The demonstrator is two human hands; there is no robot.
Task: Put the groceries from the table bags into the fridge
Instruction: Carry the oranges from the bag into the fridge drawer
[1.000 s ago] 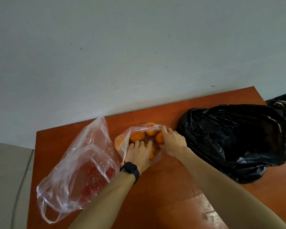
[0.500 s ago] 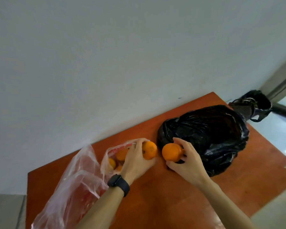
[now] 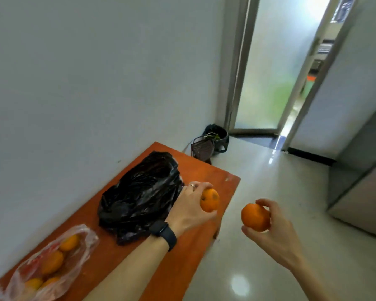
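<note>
Clear plastic at far left: the bag (image 3: pixel 52 263) lies open on the surface (image 3: pixel 204 170) with several oranges inside, so more trips look likely. Beside it the black bag (image 3: pixel 139 192) sits crumpled, its contents hidden. Over the surface's edge my left hand (image 3: pixel 189 209) curls round the first orange (image 3: pixel 209 200). My right hand (image 3: pixel 276 233), out over the floor, cups the second orange (image 3: pixel 255 217). One fruit per hand keeps each grip sure. What I take for the fridge (image 3: pixel 360 192) stands far right, well apart.
</note>
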